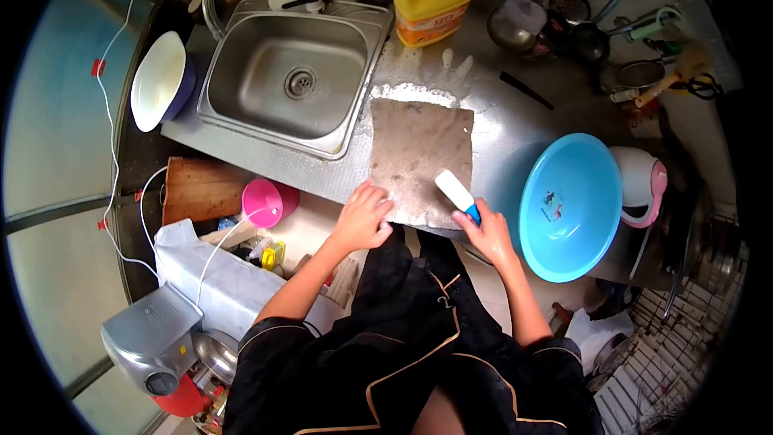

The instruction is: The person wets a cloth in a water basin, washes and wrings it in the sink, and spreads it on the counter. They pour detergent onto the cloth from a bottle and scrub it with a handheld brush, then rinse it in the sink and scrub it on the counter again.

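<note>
A worn greyish-brown cloth lies flat on the steel counter, reaching its front edge. My left hand rests on the cloth's near left corner, fingers laid over it and thumb apart. In my right hand is a scrub brush, white at the head and blue at the handle. The brush head is over the cloth's right side, pointing up and left; its bristles are hidden from this angle. Whitish suds line the far edge of the cloth.
Left of the cloth is a steel sink with a faucet. A yellow pump bottle stands behind. To the right are a light-blue basin, a pink-and-white kettle and several hanging ladles. A white bowl sits far left.
</note>
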The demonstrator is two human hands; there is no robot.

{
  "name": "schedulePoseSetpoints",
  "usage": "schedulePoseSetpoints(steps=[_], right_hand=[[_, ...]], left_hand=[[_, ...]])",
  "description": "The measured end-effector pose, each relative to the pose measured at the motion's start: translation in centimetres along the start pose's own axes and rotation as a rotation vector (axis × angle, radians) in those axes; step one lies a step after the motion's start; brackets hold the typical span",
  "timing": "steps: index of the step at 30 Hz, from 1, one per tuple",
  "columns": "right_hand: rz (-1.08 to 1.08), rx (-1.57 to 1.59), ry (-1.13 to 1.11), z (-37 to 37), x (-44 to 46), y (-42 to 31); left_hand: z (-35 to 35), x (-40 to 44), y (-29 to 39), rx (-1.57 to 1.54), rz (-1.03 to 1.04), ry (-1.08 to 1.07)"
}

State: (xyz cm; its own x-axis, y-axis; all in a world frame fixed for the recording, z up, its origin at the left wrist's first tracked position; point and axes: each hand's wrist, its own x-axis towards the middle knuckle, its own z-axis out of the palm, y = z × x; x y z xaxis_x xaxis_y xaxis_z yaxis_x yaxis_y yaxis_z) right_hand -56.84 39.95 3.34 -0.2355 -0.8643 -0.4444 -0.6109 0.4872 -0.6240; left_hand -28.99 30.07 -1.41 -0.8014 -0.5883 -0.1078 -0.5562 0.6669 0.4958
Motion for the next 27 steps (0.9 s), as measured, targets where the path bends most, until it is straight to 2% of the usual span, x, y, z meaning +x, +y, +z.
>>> schedulePoseSetpoints(steps=[2, 4, 5, 6, 8, 9, 11, 14, 16, 17, 19, 20, 23, 25, 26, 27], right_hand=[[-0.142, -0.092, -0.022, 1.0, 2.7, -1.8], [-0.233, -0.157, -0.102, 2.8, 5.8, -3.9], [-0.321, -0.213, -0.170, 3.8, 7.5, -4.7], [-0.360, -0.261, -0.287, 4.8, 9.0, -5.1], [-0.461, -0.374, -0.415, 5.7, 10.7, -5.7], [-0.460, -0.385, -0.429, 5.6, 11.6, -5.9], [-0.548, -0.600, -0.449, 4.8, 13.1, -6.2], [-0.533, -0.579, -0.444, 2.8, 16.7, -6.8], [-0.377, -0.598, -0.160, 1.9, 20.1, -8.0], [-0.378, -0.599, -0.163, 2.4, 19.6, -8.2], [-0.418, -0.595, -0.358, 3.3, 17.0, -8.2], [-0.574, -0.571, -0.492, 4.2, 15.6, -6.7], [-0.538, -0.707, -0.555, 3.4, 16.4, -6.0], [-0.418, -0.606, -0.296, 2.2, 20.9, -7.3], [-0.352, -0.658, -0.216, 1.4, 21.7, -8.9], [-0.363, -0.656, -0.257, 1.9, 20.9, -8.8]], left_hand=[[1.4, 1.5, 1.7, -0.064, 0.021, 0.188], [2.4, 2.2, 3.4, -0.031, -0.022, 0.180], [3.3, 2.2, 3.3, -0.012, -0.026, 0.073], [3.8, 2.1, 3.1, -0.017, 0.001, 0.087], [5.0, 1.4, 1.9, -0.003, -0.007, -0.058], [5.3, 1.4, 1.7, -0.017, -0.017, -0.053], [5.9, 1.1, 1.6, -0.012, 0.019, 0.039], [4.3, 1.5, 1.9, -0.044, 0.021, 0.060], [4.5, 1.4, 2.3, -0.062, 0.001, 0.064], [4.4, 1.5, 2.2, -0.059, 0.003, 0.062], [4.7, 1.5, 1.8, -0.035, 0.015, 0.083], [4.8, 1.5, 1.6, -0.037, 0.009, 0.089], [5.2, 1.4, 1.6, -0.108, -0.006, 0.042], [4.7, 1.6, 1.7, -0.124, -0.001, 0.086], [4.3, 1.6, 1.9, -0.114, -0.012, 0.076], [4.3, 1.3, 2.0, -0.116, -0.009, 0.071]])
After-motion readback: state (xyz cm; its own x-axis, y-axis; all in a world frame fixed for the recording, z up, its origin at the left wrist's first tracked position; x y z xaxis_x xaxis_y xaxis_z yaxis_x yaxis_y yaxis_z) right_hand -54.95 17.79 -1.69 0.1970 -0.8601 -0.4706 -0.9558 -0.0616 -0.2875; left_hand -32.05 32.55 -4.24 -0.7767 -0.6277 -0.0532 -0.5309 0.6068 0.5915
